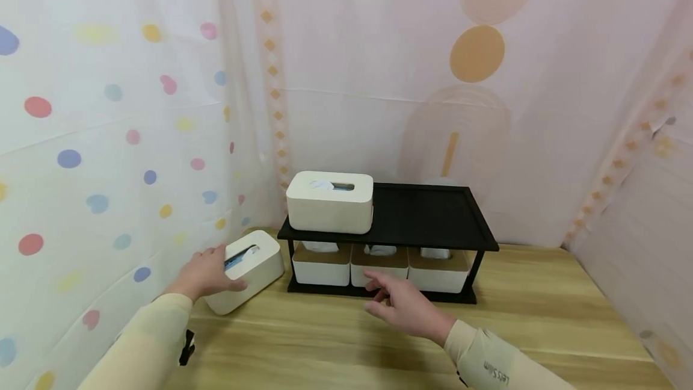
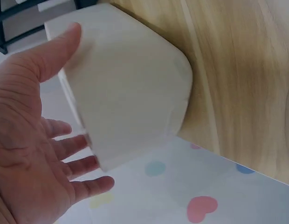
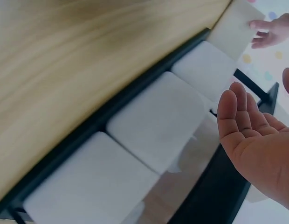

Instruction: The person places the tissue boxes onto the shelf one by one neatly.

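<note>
My left hand [image 1: 208, 274] is at a cream tissue box [image 1: 265, 263] that stands slantwise on the table left of a black two-tier rack [image 1: 428, 209]. Its thumb lies against the box's side, while the fingers spread over the top edge, fairly straight. Their exact contact is unclear. My right hand [image 1: 403, 306], fingers loosely bent and holding nothing, hovers before the rack's lower tier. Another cream tissue box [image 1: 330, 209] sits at the left end of the top shelf. Below it, three white tissue boxes with brown tops stand in a row, the middle one [image 1: 373, 274] nearest my right hand.
A pale wooden table [image 1: 541, 306] extends in front and to the right of the rack. A dotted curtain [image 1: 135, 197] hangs close by on the left, and a pink patterned curtain [image 1: 352, 77] hangs behind.
</note>
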Tool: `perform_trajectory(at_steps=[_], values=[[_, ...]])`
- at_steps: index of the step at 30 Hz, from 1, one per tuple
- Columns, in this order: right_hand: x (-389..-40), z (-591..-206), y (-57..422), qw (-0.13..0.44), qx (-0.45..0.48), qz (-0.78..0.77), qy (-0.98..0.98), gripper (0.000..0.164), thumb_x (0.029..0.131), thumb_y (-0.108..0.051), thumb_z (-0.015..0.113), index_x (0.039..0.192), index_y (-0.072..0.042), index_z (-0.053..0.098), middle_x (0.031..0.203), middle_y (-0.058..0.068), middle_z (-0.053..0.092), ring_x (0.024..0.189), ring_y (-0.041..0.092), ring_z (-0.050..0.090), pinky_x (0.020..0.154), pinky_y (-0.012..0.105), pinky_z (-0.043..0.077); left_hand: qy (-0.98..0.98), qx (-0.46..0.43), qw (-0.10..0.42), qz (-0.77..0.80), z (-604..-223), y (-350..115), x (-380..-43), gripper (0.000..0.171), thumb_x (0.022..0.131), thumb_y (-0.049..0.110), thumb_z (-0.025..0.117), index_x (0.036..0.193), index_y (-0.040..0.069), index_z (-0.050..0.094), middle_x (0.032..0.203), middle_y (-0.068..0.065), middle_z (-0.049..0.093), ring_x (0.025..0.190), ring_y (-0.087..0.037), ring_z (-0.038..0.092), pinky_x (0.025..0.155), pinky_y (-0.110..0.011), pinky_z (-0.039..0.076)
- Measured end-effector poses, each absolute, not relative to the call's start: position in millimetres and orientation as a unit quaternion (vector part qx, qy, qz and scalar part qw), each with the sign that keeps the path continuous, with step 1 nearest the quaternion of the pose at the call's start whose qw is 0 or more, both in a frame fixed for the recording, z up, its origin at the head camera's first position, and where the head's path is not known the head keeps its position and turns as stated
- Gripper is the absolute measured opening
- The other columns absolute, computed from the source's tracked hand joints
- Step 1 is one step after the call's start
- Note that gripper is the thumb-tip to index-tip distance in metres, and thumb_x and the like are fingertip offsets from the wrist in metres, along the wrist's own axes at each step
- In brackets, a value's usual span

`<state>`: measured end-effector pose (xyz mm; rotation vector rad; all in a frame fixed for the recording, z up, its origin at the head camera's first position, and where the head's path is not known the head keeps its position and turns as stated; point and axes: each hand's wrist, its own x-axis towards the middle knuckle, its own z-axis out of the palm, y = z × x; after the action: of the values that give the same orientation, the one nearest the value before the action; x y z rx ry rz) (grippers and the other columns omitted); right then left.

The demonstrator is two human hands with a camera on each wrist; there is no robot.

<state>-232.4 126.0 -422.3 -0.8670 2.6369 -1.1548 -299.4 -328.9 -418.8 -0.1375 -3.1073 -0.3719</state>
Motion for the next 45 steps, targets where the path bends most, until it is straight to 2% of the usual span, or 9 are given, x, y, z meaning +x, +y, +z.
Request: perform_trajectory(at_steps=[4,9,14,18,23,27,31,38,45], values=[[-232.4,-431.4,130.3,0.079,-0.285,-0.383,0.875,0.064,0.106,-0.033,0.07,0.16,-0.006,0.047,0.138,0.011,0.07,0.111,0.02,0.072,0.088,0.03,0.06,-0.992,-0.034,-0.04,-0.114,-414.0,-339.4,-295.8,0.104,0.068,0.049,0.094,0.137,-0.016,0.05,0.116,-0.033,0.054,0.1,-0.045,0.05,0.079,-0.054,0.051],[-230.1,-443.2,138.0,0.107,-0.27,-0.393,0.872,0.063,0.106,-0.034,0.07,0.159,-0.008,0.049,0.137,0.01,0.071,0.109,0.018,0.072,0.086,0.031,0.06,-0.985,-0.05,-0.119,-0.11,-402.6,-344.3,-281.6,0.115,0.067,0.032,0.097,0.156,-0.009,0.038,0.14,-0.043,0.043,0.114,-0.055,0.05,0.087,-0.063,0.054],[-222.8,-457.4,141.9,0.141,-0.266,-0.392,0.869,0.062,0.105,-0.035,0.07,0.157,-0.007,0.051,0.135,0.012,0.072,0.105,0.011,0.071,0.086,0.031,0.059,-0.975,-0.065,-0.161,-0.136,-404.7,-333.0,-258.5,0.121,0.062,0.019,0.098,0.166,0.011,0.035,0.153,-0.039,0.036,0.117,-0.048,0.056,0.089,-0.066,0.054],[-219.2,-466.6,139.0,0.164,-0.277,-0.397,0.86,0.062,0.105,-0.034,0.07,0.157,-0.005,0.05,0.134,0.012,0.073,0.103,0.008,0.071,0.088,0.028,0.059,-0.965,-0.116,-0.152,-0.179,-411.2,-308.7,-241.4,0.119,0.062,0.022,0.102,0.164,0.017,0.042,0.159,-0.038,0.032,0.128,-0.054,0.052,0.095,-0.073,0.051],[-215.5,-473.5,136.1,0.205,-0.26,-0.439,0.835,0.068,0.106,-0.035,0.068,0.161,-0.004,0.043,0.142,0.015,0.069,0.12,0.025,0.071,0.1,0.041,0.059,-0.943,-0.157,-0.102,-0.274,-427.1,-265.0,-228.5,0.115,0.066,0.029,0.103,0.163,0.013,0.043,0.167,-0.035,0.027,0.141,-0.059,0.046,0.107,-0.072,0.048],[-210.1,-479.7,147.5,0.251,-0.196,-0.503,0.803,0.079,0.107,-0.04,0.067,0.166,0.0,0.032,0.149,0.021,0.063,0.127,0.034,0.068,0.099,0.05,0.06,-0.913,-0.129,-0.079,-0.38,-446.6,-222.3,-216.9,0.115,0.071,0.027,0.102,0.164,0.004,0.038,0.159,-0.034,0.045,0.123,-0.042,0.068,0.095,-0.05,0.062],[-199.4,-484.2,173.4,0.274,-0.135,-0.561,0.769,0.087,0.107,-0.039,0.066,0.167,0.006,0.022,0.151,0.027,0.059,0.114,0.029,0.072,0.086,0.042,0.062,-0.862,-0.099,-0.09,-0.489,-463.4,-186.8,-201.9,0.097,0.082,0.025,0.095,0.16,0.001,0.042,0.148,-0.032,0.058,0.106,-0.027,0.073,0.078,-0.031,0.065],[-185.2,-490.3,205.0,0.271,-0.137,-0.629,0.716,0.09,0.11,-0.032,0.064,0.168,0.007,0.008,0.155,0.039,0.049,0.112,0.026,0.073,0.089,0.04,0.064,-0.788,-0.05,-0.141,-0.597,-477.3,-152.5,-191.2,0.091,0.094,0.031,0.086,0.167,0.01,0.035,0.15,-0.039,0.052,0.117,-0.031,0.071,0.076,-0.041,0.064],[-178.4,-493.5,222.0,0.251,-0.128,-0.651,0.705,0.09,0.111,-0.029,0.062,0.171,-0.003,0.0,0.162,0.045,0.033,0.114,0.03,0.072,0.094,0.041,0.063,-0.774,-0.087,-0.119,-0.616,-484.0,-131.6,-189.6,0.088,0.097,0.028,0.082,0.168,0.009,0.034,0.157,-0.038,0.046,0.122,-0.037,0.07,0.084,-0.04,0.066]])
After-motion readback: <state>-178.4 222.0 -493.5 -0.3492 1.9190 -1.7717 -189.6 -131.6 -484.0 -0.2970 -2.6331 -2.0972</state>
